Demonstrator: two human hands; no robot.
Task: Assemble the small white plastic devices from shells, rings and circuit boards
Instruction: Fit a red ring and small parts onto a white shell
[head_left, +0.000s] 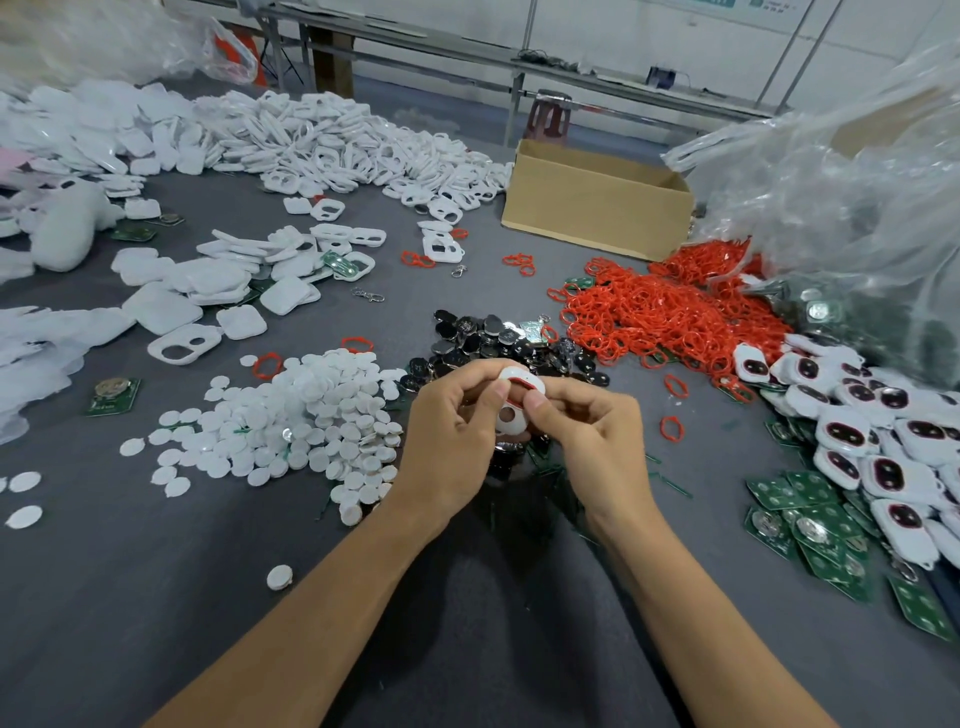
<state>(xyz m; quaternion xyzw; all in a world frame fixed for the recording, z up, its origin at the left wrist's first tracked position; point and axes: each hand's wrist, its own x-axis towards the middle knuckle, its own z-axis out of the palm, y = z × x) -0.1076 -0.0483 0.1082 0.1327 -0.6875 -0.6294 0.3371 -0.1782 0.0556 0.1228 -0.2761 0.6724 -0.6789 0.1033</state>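
Note:
Both hands meet above the grey table's middle, holding one small white shell (511, 415) between them. A red ring (522, 383) lies along the shell's upper edge, under my fingertips. My left hand (452, 431) pinches the shell from the left; my right hand (592, 436) grips its right side, thumb on the ring. A heap of red rings (670, 312) lies at the right. White round caps (311, 426) are piled at the left. Green circuit boards (810, 525) and finished shells (893, 457) lie at the far right. Dark oval parts (488, 332) sit behind my hands.
White shells (332, 145) are heaped along the far left. An open cardboard box (597, 208) stands at the back right, beside large clear plastic bags (841, 197). A loose circuit board (113, 396) and metal clasps (369, 295) lie on the table (156, 597).

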